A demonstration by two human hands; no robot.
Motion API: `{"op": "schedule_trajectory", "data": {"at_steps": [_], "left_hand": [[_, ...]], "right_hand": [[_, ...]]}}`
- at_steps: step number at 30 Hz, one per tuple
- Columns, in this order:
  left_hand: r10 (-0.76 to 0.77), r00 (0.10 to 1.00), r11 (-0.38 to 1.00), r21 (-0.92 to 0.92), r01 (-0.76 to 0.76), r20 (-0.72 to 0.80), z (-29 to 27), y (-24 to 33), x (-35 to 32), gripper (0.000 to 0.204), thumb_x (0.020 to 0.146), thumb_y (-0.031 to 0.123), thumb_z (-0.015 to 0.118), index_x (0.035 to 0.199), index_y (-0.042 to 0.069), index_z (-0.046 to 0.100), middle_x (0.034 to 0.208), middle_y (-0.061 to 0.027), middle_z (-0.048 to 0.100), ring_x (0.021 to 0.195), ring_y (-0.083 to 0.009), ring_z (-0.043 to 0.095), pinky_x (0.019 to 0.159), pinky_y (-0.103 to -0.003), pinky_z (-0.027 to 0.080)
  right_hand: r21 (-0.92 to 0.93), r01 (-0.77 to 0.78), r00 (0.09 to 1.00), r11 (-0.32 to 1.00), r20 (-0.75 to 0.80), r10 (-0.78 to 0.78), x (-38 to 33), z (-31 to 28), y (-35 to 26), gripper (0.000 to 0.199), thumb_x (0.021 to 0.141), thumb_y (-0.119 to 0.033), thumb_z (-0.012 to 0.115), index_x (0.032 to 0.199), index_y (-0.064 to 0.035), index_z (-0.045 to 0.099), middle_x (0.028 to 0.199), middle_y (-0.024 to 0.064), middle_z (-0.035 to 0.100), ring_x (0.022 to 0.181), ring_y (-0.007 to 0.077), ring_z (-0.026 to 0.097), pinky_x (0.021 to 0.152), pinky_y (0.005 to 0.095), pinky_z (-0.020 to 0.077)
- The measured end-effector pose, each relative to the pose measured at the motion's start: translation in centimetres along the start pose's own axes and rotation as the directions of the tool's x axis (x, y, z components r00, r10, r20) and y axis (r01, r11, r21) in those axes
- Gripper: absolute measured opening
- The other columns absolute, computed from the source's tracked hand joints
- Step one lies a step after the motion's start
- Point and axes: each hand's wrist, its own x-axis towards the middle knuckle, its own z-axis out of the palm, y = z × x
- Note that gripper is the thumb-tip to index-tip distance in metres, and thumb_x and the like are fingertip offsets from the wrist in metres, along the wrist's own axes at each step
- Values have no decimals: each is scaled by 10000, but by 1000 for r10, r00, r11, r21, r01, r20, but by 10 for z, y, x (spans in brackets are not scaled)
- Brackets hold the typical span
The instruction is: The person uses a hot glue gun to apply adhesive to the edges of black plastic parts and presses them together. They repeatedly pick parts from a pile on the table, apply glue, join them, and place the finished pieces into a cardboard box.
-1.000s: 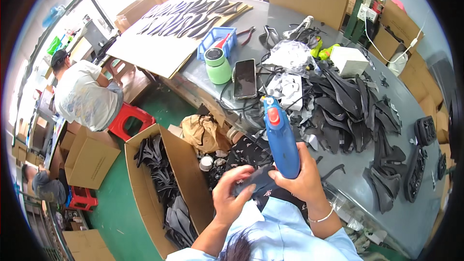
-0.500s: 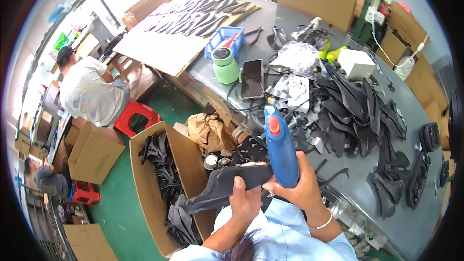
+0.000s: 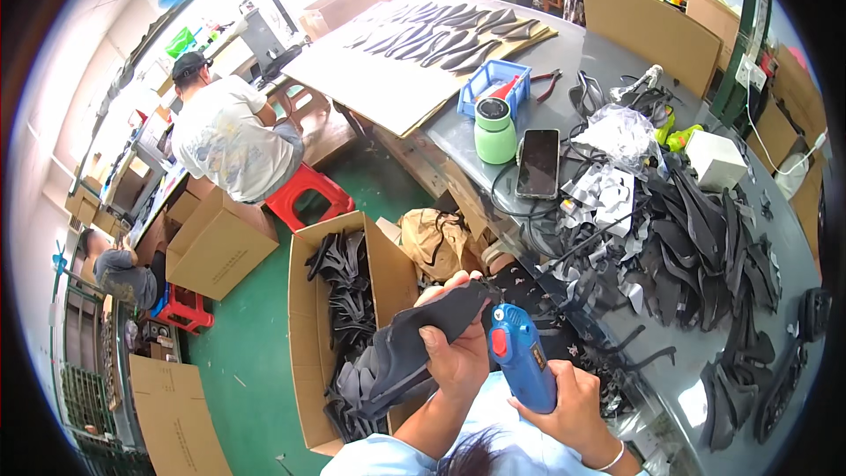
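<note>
Pinching dark curved piece [image 3: 410,333] between thumb and fingers of left hand [image 3: 461,360], across view of carton [image 3: 392,275]. Gripping blue tool [image 3: 526,361] in wrapped fingers of right hand [image 3: 575,407], just beside piece's end; cannot tell contact. Might nick left hand through tool slip, or drop piece through loosened thumb. Leaves room leftward above carton; hemmed rightward by workbench [image 3: 573,48] edge.

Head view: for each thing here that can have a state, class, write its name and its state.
Left hand: closed on the dark piece
Dark piece: held, raised
Right hand: closed around the blue tool
Blue tool: held; on or off, cannot tell
Cardboard box: open, filled
Phone: lying, screen dark
Green bottle: upright, lidded
Nearer red stool: occupied
</note>
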Motion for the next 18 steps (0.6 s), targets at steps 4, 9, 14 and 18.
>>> {"op": "schedule_trajectory", "data": {"at_steps": [4,9,14,18], "left_hand": [[16,999,998,67,-19,39,-6,-1,0,529,903,497,509,1238,97,422,1265,-191,501,1147,-282,525,962,-394,443],[-30,994,982,186,10,109,-14,10,3,509,907,446,529,1226,61,433,1230,-224,521,1112,-264,549,956,-386,443],[-168,974,974,175,141,152,-14,27,12,445,922,342,525,1196,-2,458,1177,-230,549,1080,-271,569,944,-384,451],[-298,951,942,184,279,84,-11,43,20,367,928,255,510,1164,-26,492,1138,-220,566,1057,-289,582,921,-413,470]], "right_hand": [[-25,16,1000,1000,-7,-16,1,-2,-1,604,604,-327,841,959,13,491,650,133,552,529,283,567,494,367,450],[-55,7,1000,998,9,-7,-1,-4,-1,590,607,-323,832,961,7,495,668,138,560,548,291,572,516,382,453],[-75,5,1000,997,17,-4,-3,-6,1,563,609,-294,824,963,3,502,688,138,574,561,299,579,532,390,455],[-120,59,998,991,5,-58,0,-8,1,500,600,-201,800,954,1,512,599,96,561,506,275,554,506,367,438]]}}
